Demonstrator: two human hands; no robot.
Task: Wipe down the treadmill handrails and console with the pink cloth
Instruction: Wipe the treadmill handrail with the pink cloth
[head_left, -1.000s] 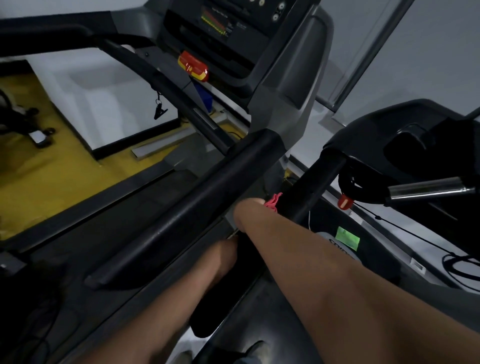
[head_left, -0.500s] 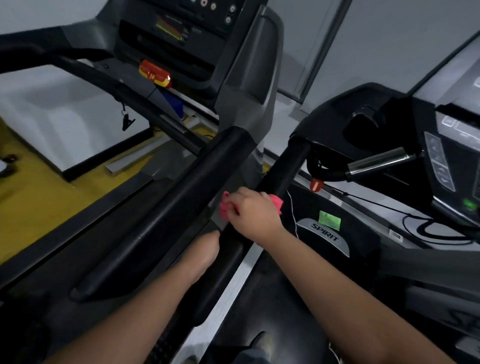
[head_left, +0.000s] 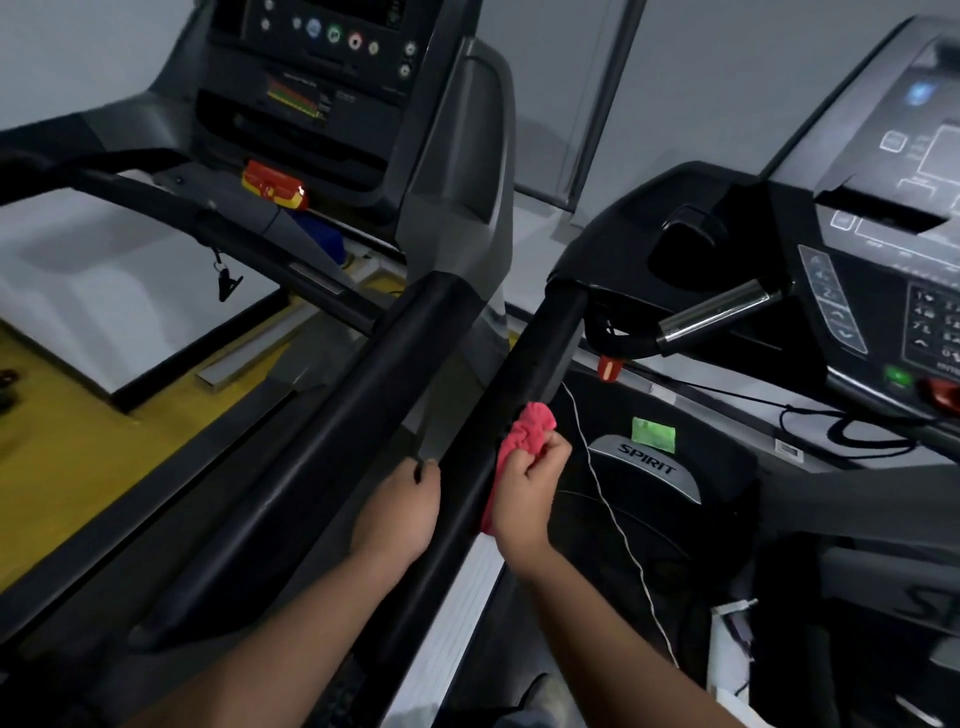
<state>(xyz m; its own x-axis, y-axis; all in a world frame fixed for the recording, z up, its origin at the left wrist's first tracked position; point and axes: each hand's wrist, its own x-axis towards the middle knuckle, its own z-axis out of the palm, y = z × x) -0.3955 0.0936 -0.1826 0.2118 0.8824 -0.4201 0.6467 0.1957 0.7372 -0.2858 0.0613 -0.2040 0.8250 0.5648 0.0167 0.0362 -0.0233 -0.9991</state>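
In the head view, the right hand (head_left: 524, 491) has its fingers curled tight around the pink cloth (head_left: 527, 434). The cloth is bunched up. Most of it sticks out above the fingers, and a bit hangs below the palm. The cloth is pressed on the right side of a long black handrail (head_left: 519, 374), about halfway along it.

The left hand (head_left: 400, 506) is just on the other side of that rail, in the gap next to a second black handrail (head_left: 337, 441). Its fingers bend down beside the rail. I cannot tell if they hold anything.

Up top is a console (head_left: 332, 62) with round buttons, and a red safety key (head_left: 274, 190) sits under it. On the right is another console (head_left: 883, 208) with a silver bar (head_left: 717, 312) poking out. A thin white cord (head_left: 613, 514) hangs down close to the right hand. A green sticker (head_left: 653, 435) is near it. The floor (head_left: 78, 441) on the left is yellow.

Half a second ago the right hand lay on top of the rail with the cloth under it. Now it is on the rail's side. The left hand was hidden under the rail then, and now its back shows.
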